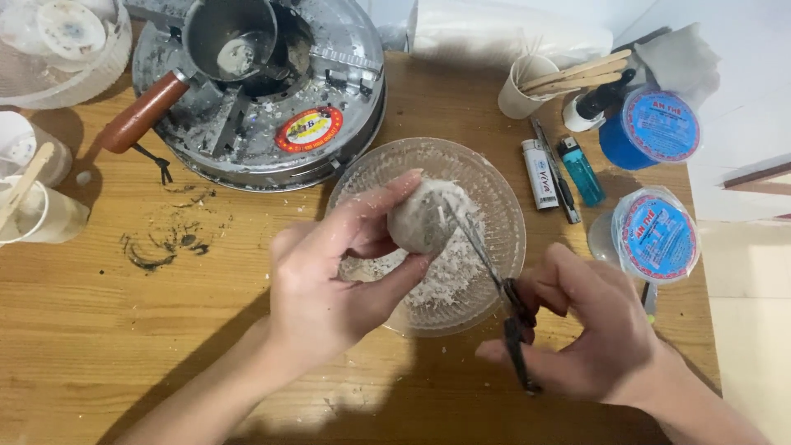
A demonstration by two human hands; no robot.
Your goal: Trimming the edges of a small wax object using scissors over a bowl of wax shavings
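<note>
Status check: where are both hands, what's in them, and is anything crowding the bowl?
Left hand grips white lump over clear bowl. Right hand holds scissors, blades at the lump. Lighters and metal stove beside the bowl.

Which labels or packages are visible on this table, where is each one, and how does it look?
Round sticker: on the metal stove's rim, upper middle; oval, red and yellow.
Upper tub lid: far right, on a blue tub; round, blue centre, red ring.
Lower tub lid: right edge, beside the right hand; round, blue and red, on a clear tub.
White lighter: right of the clear bowl; printed label.
Blue lighter: beside it; translucent, unlabelled.
</note>
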